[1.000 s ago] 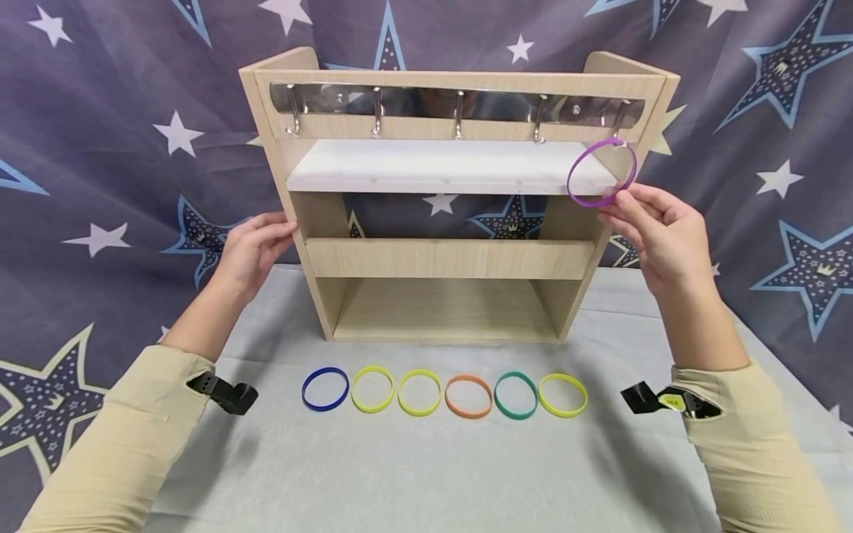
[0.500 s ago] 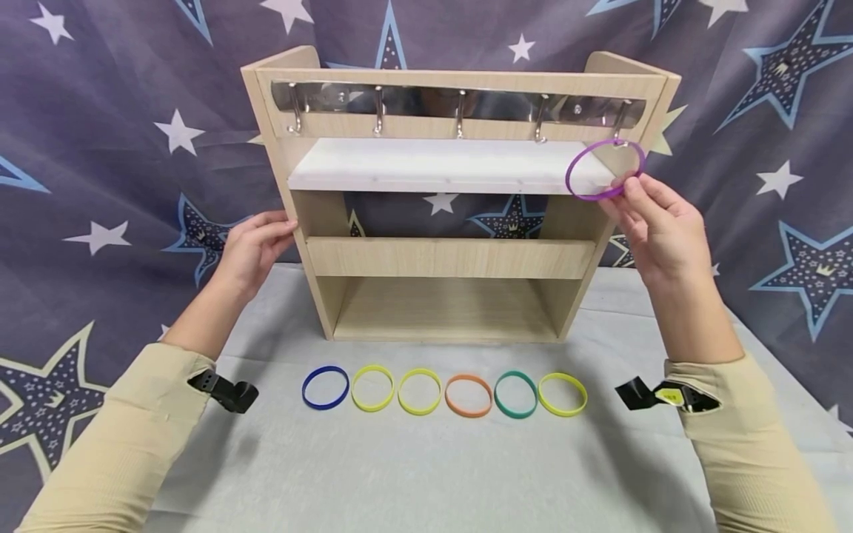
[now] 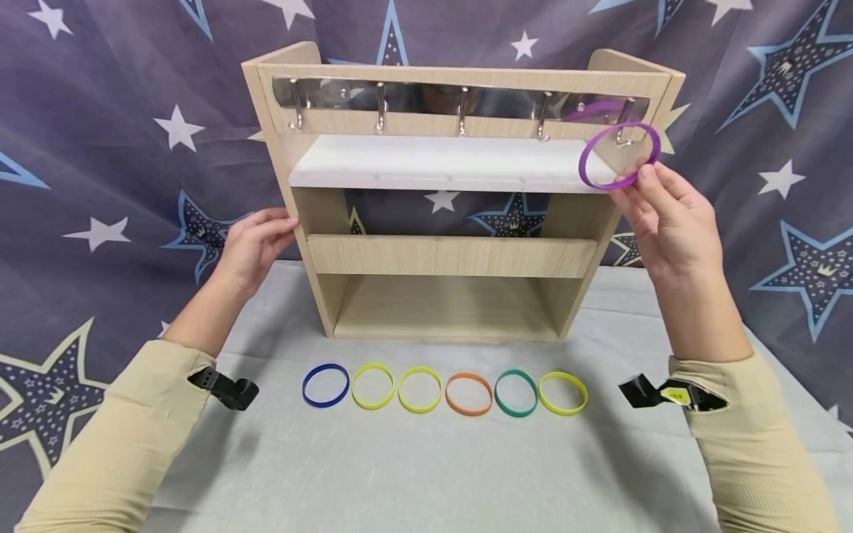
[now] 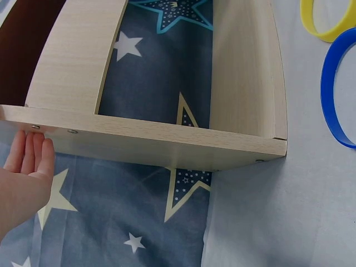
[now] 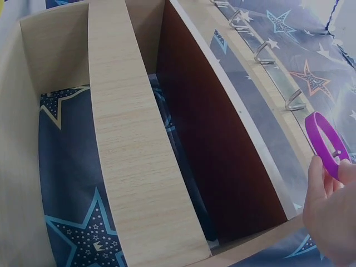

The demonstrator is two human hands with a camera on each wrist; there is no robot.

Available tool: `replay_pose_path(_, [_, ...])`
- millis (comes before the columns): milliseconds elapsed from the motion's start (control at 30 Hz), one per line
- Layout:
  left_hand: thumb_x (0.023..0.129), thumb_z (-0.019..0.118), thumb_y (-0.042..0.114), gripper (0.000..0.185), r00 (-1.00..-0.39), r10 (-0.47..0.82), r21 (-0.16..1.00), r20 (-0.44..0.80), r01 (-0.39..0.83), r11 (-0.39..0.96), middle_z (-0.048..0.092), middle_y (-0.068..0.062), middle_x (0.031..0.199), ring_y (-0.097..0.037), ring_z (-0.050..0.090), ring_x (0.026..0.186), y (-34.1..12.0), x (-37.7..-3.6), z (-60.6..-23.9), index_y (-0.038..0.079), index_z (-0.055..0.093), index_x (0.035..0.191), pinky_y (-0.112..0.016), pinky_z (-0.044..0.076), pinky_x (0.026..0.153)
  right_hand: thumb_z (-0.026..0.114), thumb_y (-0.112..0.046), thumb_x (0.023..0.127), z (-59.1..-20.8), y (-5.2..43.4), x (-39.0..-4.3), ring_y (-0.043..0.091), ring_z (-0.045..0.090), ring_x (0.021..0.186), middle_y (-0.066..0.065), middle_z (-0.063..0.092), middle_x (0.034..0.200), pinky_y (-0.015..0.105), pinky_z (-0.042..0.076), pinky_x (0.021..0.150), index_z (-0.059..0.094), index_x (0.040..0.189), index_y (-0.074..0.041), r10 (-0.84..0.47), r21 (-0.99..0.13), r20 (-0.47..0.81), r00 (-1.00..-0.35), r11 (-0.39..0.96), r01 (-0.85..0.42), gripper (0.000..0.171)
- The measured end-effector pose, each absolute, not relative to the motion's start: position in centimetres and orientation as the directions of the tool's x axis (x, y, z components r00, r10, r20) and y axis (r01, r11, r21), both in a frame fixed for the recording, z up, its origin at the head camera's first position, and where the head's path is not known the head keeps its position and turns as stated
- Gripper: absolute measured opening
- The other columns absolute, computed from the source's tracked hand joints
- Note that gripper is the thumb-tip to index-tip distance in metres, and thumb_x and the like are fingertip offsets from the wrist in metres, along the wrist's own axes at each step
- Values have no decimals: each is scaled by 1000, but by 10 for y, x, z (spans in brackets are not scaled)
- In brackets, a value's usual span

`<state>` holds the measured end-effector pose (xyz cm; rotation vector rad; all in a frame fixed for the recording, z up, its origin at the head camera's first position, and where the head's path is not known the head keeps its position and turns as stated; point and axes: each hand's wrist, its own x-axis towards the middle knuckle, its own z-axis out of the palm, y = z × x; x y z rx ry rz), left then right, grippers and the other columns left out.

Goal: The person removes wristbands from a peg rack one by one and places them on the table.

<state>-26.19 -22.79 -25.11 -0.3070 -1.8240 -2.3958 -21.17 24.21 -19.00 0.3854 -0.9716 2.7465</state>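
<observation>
My right hand pinches a purple silicone wristband by its lower edge, between thumb and fingers. The band stands tilted in front of the rightmost metal hook of a wooden shelf unit. In the right wrist view, the hook's tip shows through the wristband; whether the band hangs on it I cannot tell. My left hand touches the shelf's left side panel. Its fingers lie straight against that panel in the left wrist view, beside small screw heads.
Loose wristbands lie in a row before the shelf: blue, several yellow, orange and green. More hooks line the metal strip. Grey cloth covers the table; a star-patterned curtain hangs behind.
My right hand has lifted the purple wristband slightly up and to the right, so its upper edge is now above the hook's tip. My left hand stays against the panel.
</observation>
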Motion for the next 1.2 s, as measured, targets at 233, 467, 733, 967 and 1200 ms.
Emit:
replay_pose_path(233, [89,66,7,5,-974,33,939,224,206,-276,65,2,99,-6,66,92,-228,-261,-250,10,69,92,-13,53,85,59,9,88,-193,244,-207,28,71,82,19,67,89,36,61,77,65,103,13,95,-588,346,-934,-753,-294,17])
replay_pose_path(467, [88,66,7,5,-974,32,938,224,206,-278,65,1,98,-6,66,91,-228,-262,-252,9,69,91,-14,53,84,58,9,89,-203,248,-200,25,70,79,18,71,88,33,61,77,67,100,12,52,-628,374,-926,-721,-294,14])
replay_pose_path(733, [90,64,6,7,-974,31,939,226,210,-271,64,2,98,-6,66,91,-228,-262,-251,10,69,92,-14,53,84,56,8,90,-212,254,-195,23,71,79,17,72,87,30,61,77,68,100,10,4,-700,367,-930,-657,-279,15])
replay_pose_path(967, [89,64,5,7,-974,30,937,225,208,-280,65,2,99,-6,66,91,-229,-262,-251,10,69,92,-14,53,84,57,6,91,-224,260,-191,19,72,80,13,75,87,26,60,75,71,100,6,-33,-782,334,-942,-569,-256,17])
replay_pose_path(1200, [90,64,5,8,-972,34,934,231,212,-288,65,1,98,-6,66,90,-228,-263,-251,10,69,92,-14,54,84,55,4,93,-239,268,-190,16,72,82,9,76,89,24,60,77,72,102,1,-83,-852,290,-954,-477,-217,19])
